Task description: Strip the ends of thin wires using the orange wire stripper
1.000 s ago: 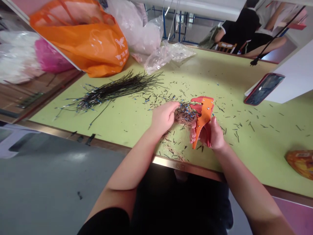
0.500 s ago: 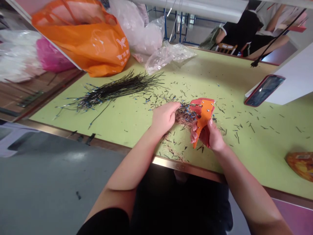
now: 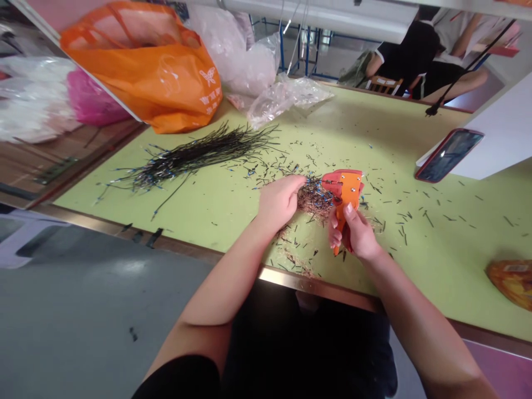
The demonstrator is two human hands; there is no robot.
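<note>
My right hand (image 3: 358, 230) is wrapped around the handles of an orange and red wire stripper (image 3: 349, 185), its jaws facing left. My left hand (image 3: 279, 202) is closed in a pinch just left of those jaws. A thin dark wire (image 3: 310, 180) shows at its fingertips; most of it is hidden by the hand. Below and between the hands is a heap of wire scraps (image 3: 315, 200), with black, blue and copper-coloured bits. A bundle of long black wires (image 3: 208, 148), many with blue and bare ends, lies to the left on the green tabletop (image 3: 224, 213).
An orange bag (image 3: 153, 72) and clear plastic bags (image 3: 286, 100) stand at the back left. A phone (image 3: 449, 155) leans against a white panel on the right, with an orange-brown package (image 3: 511, 280) nearer me. Short black offcuts are scattered around. Other people (image 3: 409, 50) sit beyond the table.
My right thumb has moved up and inward and the fingers have closed further on the stripper's handles, which stand more upright. My left hand has barely moved.
</note>
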